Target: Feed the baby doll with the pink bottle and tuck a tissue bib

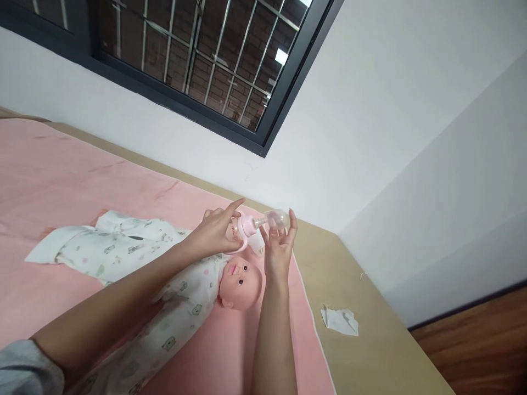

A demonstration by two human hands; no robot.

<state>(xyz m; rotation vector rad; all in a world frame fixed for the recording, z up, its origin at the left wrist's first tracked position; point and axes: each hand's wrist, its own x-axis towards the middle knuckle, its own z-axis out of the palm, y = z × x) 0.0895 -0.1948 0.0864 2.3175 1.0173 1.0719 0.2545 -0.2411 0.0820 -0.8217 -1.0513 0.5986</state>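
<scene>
Our left grip (pixel 216 230) had the pink bottle (pixel 247 225) firmly in hand, and our right grip (pixel 280 244) held the clear cap (pixel 278 219) in its fingers, right at the nipple (pixel 259 223)! The cap wasn't seated on the bottle — coming off or going on, we couldn't tell, but the two weren't joined. Between our grips and nearer us lay the doll's head (pixel 242 282) — untouched by either.

A tan surface (pixel 325 258) bears pink cloth (pixel 123 189) and white tissue (pixel 341 321).
</scene>
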